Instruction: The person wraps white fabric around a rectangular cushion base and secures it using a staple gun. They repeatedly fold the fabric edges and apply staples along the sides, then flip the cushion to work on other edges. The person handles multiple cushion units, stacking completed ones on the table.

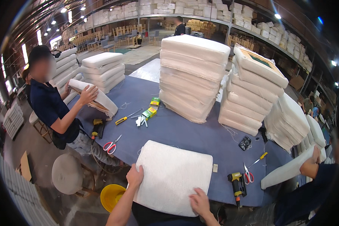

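A white fabric-covered seat cushion [173, 175] lies in front of me, partly over the near edge of the blue-covered table [135, 132]. My left hand [135, 176] grips its left edge, thumb on top. On its lower right part rests my right hand [199, 202], fingers apart and slightly bent, not wrapped round it. To the right of the cushion are a black and yellow staple gun [236, 185], red-handled scissors [248, 175] and a yellow-handled screwdriver [260, 158].
Tall cushion stacks [192, 79] stand across the table. A person [52, 94] at left holds a cushion; a person's arm [312, 165] at right holds another. Near the left edge lie a second staple gun [98, 128] and scissors [111, 146]. A yellow bucket [110, 197] and round stool [67, 174] stand below.
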Available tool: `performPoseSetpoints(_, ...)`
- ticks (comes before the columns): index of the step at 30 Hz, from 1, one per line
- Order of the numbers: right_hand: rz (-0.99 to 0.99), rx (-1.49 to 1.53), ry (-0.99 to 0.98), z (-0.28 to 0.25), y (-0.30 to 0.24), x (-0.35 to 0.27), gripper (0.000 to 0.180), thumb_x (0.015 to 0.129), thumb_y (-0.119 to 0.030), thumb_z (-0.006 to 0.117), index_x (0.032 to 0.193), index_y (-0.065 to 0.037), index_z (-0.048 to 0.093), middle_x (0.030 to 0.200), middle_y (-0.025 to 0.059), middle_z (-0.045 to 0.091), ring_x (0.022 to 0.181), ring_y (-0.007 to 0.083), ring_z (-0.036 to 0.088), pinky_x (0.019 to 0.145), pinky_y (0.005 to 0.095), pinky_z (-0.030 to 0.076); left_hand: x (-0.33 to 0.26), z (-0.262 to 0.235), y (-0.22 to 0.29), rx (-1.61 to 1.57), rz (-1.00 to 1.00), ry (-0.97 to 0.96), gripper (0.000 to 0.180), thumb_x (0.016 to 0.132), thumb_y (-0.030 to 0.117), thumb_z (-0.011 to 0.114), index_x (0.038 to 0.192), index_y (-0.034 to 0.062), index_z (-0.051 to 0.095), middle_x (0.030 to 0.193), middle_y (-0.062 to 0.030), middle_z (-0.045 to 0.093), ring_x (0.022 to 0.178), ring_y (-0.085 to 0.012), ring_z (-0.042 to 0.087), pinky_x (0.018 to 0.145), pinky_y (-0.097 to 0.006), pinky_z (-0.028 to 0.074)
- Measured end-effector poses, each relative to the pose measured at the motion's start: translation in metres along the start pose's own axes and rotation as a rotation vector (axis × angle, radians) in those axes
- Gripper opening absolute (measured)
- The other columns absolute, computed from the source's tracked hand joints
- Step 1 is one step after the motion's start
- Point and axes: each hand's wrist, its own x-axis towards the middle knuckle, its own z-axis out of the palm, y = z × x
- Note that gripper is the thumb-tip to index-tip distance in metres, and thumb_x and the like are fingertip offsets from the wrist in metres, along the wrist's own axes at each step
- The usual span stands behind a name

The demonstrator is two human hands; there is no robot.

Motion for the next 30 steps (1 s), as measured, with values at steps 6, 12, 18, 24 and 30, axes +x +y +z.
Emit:
performPoseSetpoints(6,0.804,0.121,-0.102,-0.028,0.045,-0.025,0.039,0.111,-0.035,0.055,0.139,-0.012,0.067,0.142,0.0204,0.066,0.142,0.0378,0.054,0.114,0.0566,0.044,-0.033,-0.033,-0.051,-0.208,-0.145,-0.259,0.071,0.107,0.058,0.056,0.15,0.0015,0.059,0.136,-0.0302,0.071,0.13,-0.0468,0.067,0.111,-0.051,0.051)
performPoseSetpoints(12,0.907,1.018,-0.119,0.02,0.078,0.004,0.052,0.116,-0.042,0.047,0.154,-0.01,0.058,0.153,0.0202,0.062,0.15,0.0358,0.05,0.12,0.0557,0.041,-0.084,-0.008,-0.112,-0.508,-0.461,-0.318,0.075,0.114,0.062,0.037,0.149,0.0026,0.064,0.147,-0.0235,0.068,0.142,-0.0347,0.061,0.121,-0.044,0.043)
performPoseSetpoints(18,0.744,0.974,-0.037,-0.048,0.081,0.061,0.061,0.117,-0.045,0.045,0.16,-0.002,0.048,0.161,0.0177,0.054,0.147,0.0323,0.052,0.121,0.0435,0.041,-0.09,-0.026,-0.053,-0.986,-0.384,-0.067,0.062,0.116,0.044,0.051,0.162,0.0029,0.052,0.161,-0.0115,0.058,0.149,-0.0219,0.051,0.124,-0.035,0.038)
performPoseSetpoints(24,0.605,1.087,-0.058,-0.13,0.117,0.137,0.084,0.114,-0.066,0.039,0.167,-0.001,0.04,0.166,0.0175,0.051,0.15,0.0318,0.05,0.125,0.0444,0.037,-0.059,-0.077,0.076,-0.897,-0.082,0.09,0.056,0.114,0.044,0.056,0.155,0.006,0.061,0.144,-0.0114,0.068,0.133,-0.022,0.061,0.116,-0.034,0.043)
performPoseSetpoints(30,0.497,1.283,0.115,-0.164,0.134,0.194,0.077,0.115,-0.064,0.038,0.165,-0.005,0.042,0.165,0.015,0.053,0.149,0.0306,0.053,0.121,0.0462,0.043,-0.014,-0.113,0.19,-0.545,0.023,0.419,0.044,0.108,0.037,0.064,0.149,0.0192,0.068,0.103,-0.0153,0.062,0.099,-0.0304,0.064,0.097,-0.04,0.05)
